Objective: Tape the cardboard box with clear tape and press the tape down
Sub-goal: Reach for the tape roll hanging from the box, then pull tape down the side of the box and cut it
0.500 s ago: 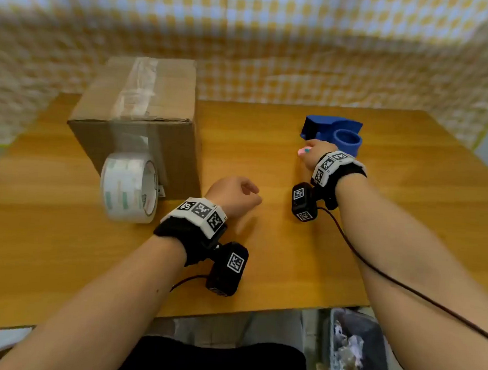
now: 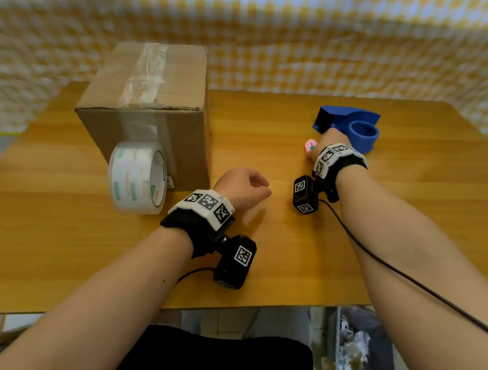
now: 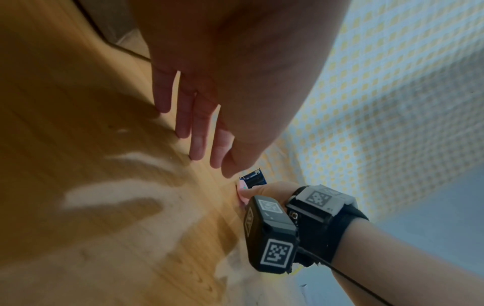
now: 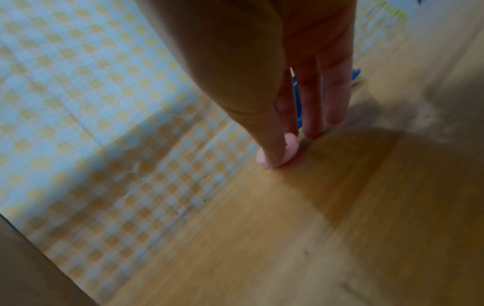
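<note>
Cardboard box (image 2: 147, 107) upright on table (image 2: 262, 243), wrinkled clear tape (image 2: 146, 73) along top.

a makeshift recording or packing station rather than a lived-in room: a plain wooden table (image 2: 298, 125) stands against a yellow-and-white checked cloth backdrop (image 2: 274, 38) hung as a screen. a bin of crumpled scraps (image 2: 352, 351) sits below the table's near edge, and both forearms wear black wrist cameras (image 2: 236, 260) with printed marker tags.

Bare table (image 2: 283, 124) between box (image 2: 155, 116) and dispenser (image 2: 352, 125)
</note>
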